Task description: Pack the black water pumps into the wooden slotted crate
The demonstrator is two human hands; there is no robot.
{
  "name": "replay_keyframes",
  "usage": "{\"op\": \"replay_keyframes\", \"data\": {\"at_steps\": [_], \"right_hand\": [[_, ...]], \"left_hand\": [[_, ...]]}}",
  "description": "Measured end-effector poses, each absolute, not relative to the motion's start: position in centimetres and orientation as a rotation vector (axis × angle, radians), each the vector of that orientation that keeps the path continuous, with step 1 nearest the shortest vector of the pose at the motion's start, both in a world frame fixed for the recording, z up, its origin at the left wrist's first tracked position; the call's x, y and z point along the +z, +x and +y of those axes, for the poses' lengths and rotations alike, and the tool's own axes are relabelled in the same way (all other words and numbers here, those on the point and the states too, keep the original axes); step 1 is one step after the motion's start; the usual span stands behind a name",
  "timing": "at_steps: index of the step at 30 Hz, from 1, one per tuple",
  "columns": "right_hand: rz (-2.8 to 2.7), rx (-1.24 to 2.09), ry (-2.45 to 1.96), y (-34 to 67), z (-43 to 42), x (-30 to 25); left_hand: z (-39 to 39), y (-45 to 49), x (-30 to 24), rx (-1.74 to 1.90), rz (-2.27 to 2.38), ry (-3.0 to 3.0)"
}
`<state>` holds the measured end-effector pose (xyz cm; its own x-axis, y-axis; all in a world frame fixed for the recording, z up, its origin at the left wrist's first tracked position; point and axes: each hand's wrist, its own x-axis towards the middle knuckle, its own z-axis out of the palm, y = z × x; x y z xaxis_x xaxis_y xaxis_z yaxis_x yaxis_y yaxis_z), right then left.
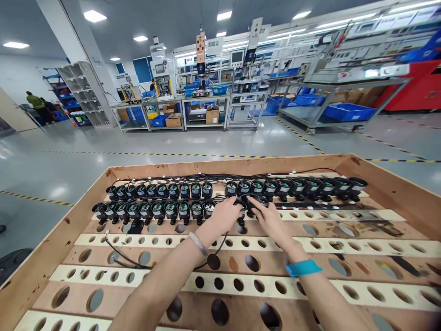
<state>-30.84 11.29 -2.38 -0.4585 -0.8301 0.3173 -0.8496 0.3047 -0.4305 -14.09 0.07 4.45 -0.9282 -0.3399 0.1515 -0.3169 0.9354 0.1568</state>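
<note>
Centre of the frame: your left hand (223, 214) and right hand (270, 218) meet over one small black motor unit (245, 208) at the gap in the second row of the wooden crate (51, 239), fingers curled about it; how firm the grip is cannot be told. The unit looks rigid and light, its trailing black wire (127, 259) limp. Take it by the body, not the lead.

Bright ceiling panels (94, 16) overhead; glare on floor (206, 142); sharp centre, wide-angle bending at edges.
</note>
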Motion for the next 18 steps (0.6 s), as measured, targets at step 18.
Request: {"op": "replay_keyframes", "data": {"at_steps": [18], "right_hand": [[-2.465,1.142,1.492,-28.7,12.6,-3.0]], "left_hand": [[3.7,-5.6,3.0,-0.343,-2.559,0.765]]}}
